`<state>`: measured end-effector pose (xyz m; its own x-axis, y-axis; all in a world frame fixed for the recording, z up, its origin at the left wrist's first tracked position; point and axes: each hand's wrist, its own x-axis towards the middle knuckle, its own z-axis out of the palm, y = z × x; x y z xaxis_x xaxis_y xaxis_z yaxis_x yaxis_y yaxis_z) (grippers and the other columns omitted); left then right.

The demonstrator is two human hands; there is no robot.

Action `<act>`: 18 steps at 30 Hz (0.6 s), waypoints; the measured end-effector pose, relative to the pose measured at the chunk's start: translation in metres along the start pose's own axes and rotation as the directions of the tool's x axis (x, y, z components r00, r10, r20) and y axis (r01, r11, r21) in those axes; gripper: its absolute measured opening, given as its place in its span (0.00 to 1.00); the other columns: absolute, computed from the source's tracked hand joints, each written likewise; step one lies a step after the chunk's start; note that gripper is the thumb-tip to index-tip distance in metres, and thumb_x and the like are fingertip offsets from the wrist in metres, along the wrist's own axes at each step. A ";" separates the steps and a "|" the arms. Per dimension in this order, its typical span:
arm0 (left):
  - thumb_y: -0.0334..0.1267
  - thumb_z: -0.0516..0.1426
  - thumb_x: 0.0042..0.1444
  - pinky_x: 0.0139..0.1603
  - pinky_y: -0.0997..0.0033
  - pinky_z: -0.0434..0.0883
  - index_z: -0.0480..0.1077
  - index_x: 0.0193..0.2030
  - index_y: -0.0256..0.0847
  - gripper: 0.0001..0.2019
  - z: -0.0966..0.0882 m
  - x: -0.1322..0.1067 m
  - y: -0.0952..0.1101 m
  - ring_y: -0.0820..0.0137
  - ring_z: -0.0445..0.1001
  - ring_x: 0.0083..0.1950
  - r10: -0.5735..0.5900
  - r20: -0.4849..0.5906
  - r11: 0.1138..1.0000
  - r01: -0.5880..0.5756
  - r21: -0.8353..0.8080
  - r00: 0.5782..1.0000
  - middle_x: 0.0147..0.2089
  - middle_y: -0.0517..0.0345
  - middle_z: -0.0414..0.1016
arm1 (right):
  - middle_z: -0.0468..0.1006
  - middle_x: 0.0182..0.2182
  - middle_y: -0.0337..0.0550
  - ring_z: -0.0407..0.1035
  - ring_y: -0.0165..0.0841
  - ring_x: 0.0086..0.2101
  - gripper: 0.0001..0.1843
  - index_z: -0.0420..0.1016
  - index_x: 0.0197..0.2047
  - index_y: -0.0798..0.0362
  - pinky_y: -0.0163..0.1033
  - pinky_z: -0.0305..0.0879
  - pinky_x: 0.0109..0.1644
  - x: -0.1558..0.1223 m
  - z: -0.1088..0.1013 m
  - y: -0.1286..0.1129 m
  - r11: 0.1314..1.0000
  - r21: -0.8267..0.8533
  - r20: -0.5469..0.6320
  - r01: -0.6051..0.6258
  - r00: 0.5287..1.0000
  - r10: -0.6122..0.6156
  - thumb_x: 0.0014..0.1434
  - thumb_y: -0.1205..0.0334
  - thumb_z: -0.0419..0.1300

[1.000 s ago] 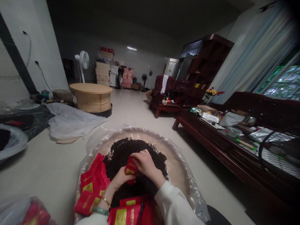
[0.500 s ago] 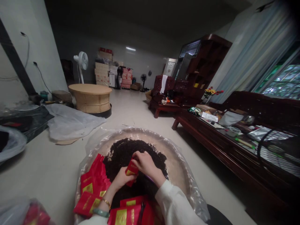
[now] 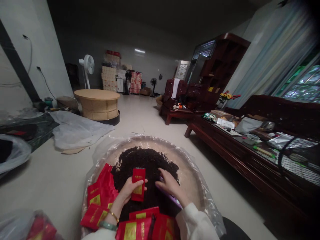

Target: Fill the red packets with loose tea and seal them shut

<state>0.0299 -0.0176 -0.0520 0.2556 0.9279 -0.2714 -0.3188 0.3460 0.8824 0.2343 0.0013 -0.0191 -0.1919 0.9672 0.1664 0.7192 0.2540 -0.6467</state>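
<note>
The left hand point(image 3: 128, 191), at the lower middle of the frame, pinches a small red foil packet with a gold label point(image 3: 138, 184) between thumb and curled fingers. The packet stands upright, its top edge uppermost, just above the near slope of a heap of dark loose leaves point(image 3: 147, 158). The wrist rises from the bottom edge, palm turned inward, with a thin gold bangle point(image 3: 114, 215) and a green bangle point(image 3: 108, 225) on it.

Just to the right, the right hand point(image 3: 168, 184) lies palm down on the leaves with its fingers spread and slack. It grips nothing that shows. A purple strip point(image 3: 173, 199) peeks out beneath it, too hidden to name. Its white sleeve point(image 3: 197, 224) enters from the lower right.

Handling the packet well here probably means a light grip low on its sides, kept vertical and close over the heap so stray leaves fall back in.

The heap fills a round shallow basket lined with clear plastic point(image 3: 193, 166). Flat red packets point(image 3: 100, 195) lie fanned along its left and near rim.
</note>
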 end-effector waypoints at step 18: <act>0.46 0.70 0.28 0.24 0.72 0.72 0.73 0.37 0.33 0.27 0.003 0.007 -0.005 0.66 0.78 0.26 0.024 -0.150 0.996 -0.035 -0.077 0.988 0.29 0.49 0.81 | 0.73 0.50 0.48 0.68 0.43 0.47 0.29 0.68 0.54 0.55 0.45 0.62 0.52 -0.029 -0.010 0.040 0.955 0.233 0.123 -0.181 0.980 0.156 0.46 0.64 0.62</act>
<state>0.0363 -0.0131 -0.0566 0.1081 0.9461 -0.3052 -0.3966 0.3226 0.8594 0.2756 -0.0161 -0.0420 -0.1586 0.9869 -0.0294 0.5661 0.0665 -0.8216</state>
